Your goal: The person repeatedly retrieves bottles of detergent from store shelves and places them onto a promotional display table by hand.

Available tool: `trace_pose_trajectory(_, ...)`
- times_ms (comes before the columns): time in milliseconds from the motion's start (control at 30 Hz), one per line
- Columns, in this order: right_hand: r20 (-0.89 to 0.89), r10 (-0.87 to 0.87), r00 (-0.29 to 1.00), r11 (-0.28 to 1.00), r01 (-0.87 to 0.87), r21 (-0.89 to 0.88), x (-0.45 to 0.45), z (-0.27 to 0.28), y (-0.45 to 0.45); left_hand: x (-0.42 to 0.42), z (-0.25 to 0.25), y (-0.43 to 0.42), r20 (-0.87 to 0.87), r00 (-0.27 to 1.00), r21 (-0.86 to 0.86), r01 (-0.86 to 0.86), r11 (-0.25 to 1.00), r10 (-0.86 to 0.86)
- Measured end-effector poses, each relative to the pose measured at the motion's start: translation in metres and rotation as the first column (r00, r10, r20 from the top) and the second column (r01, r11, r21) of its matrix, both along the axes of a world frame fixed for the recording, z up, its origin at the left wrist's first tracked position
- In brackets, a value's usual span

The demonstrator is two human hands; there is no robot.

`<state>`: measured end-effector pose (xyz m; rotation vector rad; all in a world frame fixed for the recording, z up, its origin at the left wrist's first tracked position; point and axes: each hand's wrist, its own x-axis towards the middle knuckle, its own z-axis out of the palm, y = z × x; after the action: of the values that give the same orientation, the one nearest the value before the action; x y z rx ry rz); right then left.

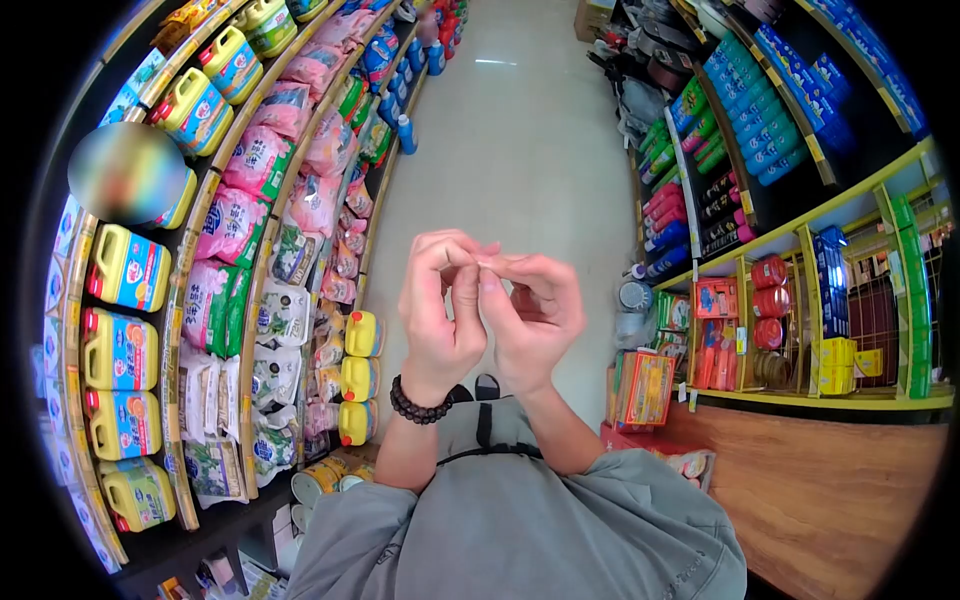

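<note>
In the middle of the head view, my left hand point(443, 300) and my right hand point(537, 312) are raised in front of my chest over the aisle. Their thumbs and index fingers are pinched, and the fingertips of both meet at one spot. Anything held between the tips is hidden or too small to name. A dark beaded bracelet point(418, 402) circles my left wrist. Neither hand touches a shelf or any goods.
On the left, shelves hold yellow detergent jugs point(128, 268) and pink detergent bags point(232, 222). Yellow bottles point(360, 378) stand low beside the aisle floor point(500, 150). To the right are a yellow-edged rack point(810, 398), red boxes point(648, 388) and a wooden counter point(820, 490).
</note>
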<state>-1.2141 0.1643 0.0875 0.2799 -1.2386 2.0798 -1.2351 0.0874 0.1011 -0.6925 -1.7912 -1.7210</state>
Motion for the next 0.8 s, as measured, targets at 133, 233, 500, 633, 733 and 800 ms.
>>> trace_pose_trajectory(133, 0.005, 0.001, 1.0, 1.0, -0.001, -0.013, -0.035, -0.002, 0.012, -0.038, -0.002, 0.008, -0.022, 1.0, -0.035, 0.011, 0.999, -0.012)
trace_pose_trajectory(233, 0.015, -0.019, 1.0, 1.0, 0.019, -0.017, -0.064, -0.006, 0.022, -0.069, 0.0, 0.013, -0.042, 0.999, -0.074, 0.011, 0.997, -0.014)
trace_pose_trajectory(500, -0.063, -0.091, 0.994, 0.981, 0.1, 0.164, -0.161, -0.018, 0.041, -0.171, -0.008, 0.015, -0.151, 0.989, -0.125, -0.007, 0.992, -0.012)
trace_pose_trajectory(633, -0.062, -0.173, 0.983, 0.933, 0.184, 0.309, -0.224, -0.011, 0.052, -0.242, 0.001, 0.019, -0.273, 0.96, -0.178, -0.111, 0.978, 0.06)
trace_pose_trajectory(733, -0.074, -0.232, 0.97, 0.874, 0.241, 0.421, -0.273, -0.006, 0.059, -0.291, 0.006, 0.017, -0.278, 0.96, -0.226, -0.11, 0.968, 0.044)
trace_pose_trajectory(800, -0.072, -0.27, 0.96, 0.838, 0.271, 0.473, -0.302, -0.003, 0.061, -0.32, 0.007, 0.016, -0.28, 0.959, -0.242, -0.109, 0.964, 0.038)
